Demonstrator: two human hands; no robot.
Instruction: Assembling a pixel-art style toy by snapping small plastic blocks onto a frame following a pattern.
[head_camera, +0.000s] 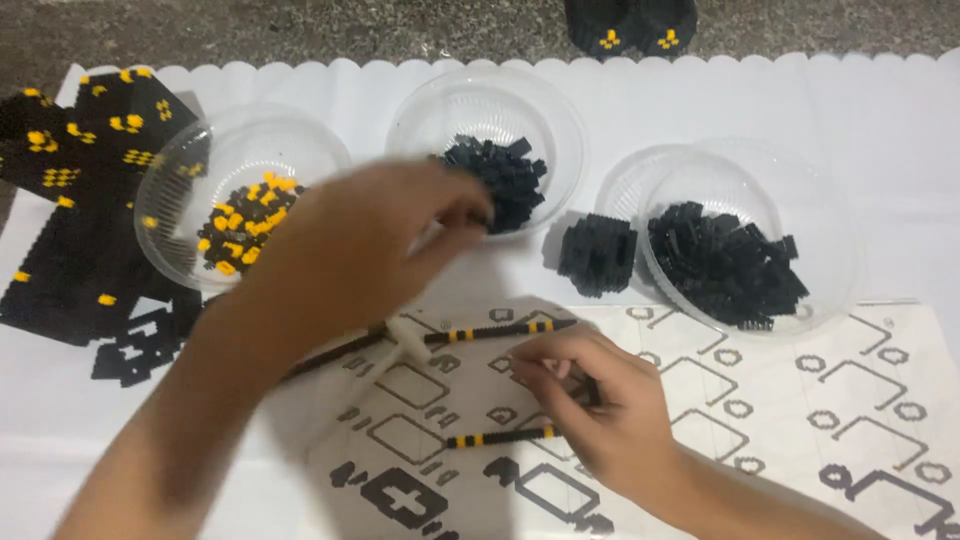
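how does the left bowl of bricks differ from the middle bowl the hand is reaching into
The left bowl holds mixed yellow and black bricks; the middle bowl holds only black ones. The left bowl sits beside the black-and-yellow built pieces at the sheet's edge, with no hand in it; the left hand has its fingertips at the middle bowl's pile. Both are clear, round plastic bowls on the white sheet, each partly filled.

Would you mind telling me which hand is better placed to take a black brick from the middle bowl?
Left. The left hand already reaches over to the middle bowl, fingertips at its black bricks. The right hand is low on the printed sheet, apparently pinching a small black piece.
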